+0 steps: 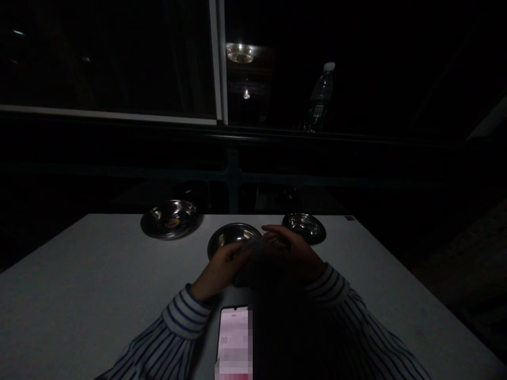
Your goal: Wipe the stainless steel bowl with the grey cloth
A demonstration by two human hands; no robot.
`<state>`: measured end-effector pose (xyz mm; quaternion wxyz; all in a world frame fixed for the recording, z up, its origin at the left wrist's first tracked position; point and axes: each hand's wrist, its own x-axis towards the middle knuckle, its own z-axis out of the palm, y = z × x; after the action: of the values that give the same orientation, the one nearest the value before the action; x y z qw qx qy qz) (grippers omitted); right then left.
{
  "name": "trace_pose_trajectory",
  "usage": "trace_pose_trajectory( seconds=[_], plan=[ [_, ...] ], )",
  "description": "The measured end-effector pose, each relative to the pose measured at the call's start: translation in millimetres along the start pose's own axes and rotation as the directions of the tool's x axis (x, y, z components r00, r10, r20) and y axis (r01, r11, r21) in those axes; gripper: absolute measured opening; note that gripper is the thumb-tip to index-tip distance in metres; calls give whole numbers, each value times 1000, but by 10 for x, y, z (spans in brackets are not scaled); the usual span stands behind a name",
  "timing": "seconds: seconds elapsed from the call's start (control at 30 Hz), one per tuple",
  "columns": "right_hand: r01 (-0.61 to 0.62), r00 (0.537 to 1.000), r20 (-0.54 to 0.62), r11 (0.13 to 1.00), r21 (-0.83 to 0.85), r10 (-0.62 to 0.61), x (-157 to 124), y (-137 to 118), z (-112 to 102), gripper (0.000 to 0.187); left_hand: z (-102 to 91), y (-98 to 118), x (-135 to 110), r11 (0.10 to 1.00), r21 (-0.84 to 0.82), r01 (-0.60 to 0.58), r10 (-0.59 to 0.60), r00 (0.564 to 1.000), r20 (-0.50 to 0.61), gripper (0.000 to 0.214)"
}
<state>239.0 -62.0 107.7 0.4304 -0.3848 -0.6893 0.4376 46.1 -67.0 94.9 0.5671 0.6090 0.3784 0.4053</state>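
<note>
Our left hand and right hand grip a dark cloth, fingers closed, at the middle steel dish by the counter's far edge. Wiping, we judge; next, steady that dish.

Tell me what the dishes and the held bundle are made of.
The left dish, middle dish and right dish: likely stainless steel, polished, with bright mirror glints. The dark bundle between left hand and right hand: probably cloth, matte and slumped; too dim to be sure.
</note>
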Motion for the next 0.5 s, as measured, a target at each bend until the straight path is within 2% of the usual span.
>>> trace_pose_trajectory(
  seconds=[0.1,0.2,0.3,0.37,0.4,0.43,0.5],
  plan=[
    [-35,999,-28,995,94,38,-53,142,-86,50,-26,-40,-14,967,-254,28,-56,993,-104,32],
    [-48,994,-87,980,195,66,-74,283,-29,44,-5,-87,-8,927,-374,17,-76,987,-142,34],
    [-71,986,-131,967,243,105,-53,349,122,36,5,-132,7,945,-321,61,-106,986,-126,34],
    [-89,971,-197,973,213,132,-27,351,175,31,-61,-170,5,982,-174,75,-113,969,-220,34],
    [-96,960,-242,979,178,138,-15,344,172,29,-121,-196,-1,994,-76,77,-97,946,-310,34],
    [-102,948,-288,986,131,136,-4,334,150,28,-195,-228,-10,997,23,78,-60,896,-440,34],
    [-114,917,-381,993,32,118,9,307,69,27,-355,-314,-32,982,157,109,22,751,-660,36]
  ],
)
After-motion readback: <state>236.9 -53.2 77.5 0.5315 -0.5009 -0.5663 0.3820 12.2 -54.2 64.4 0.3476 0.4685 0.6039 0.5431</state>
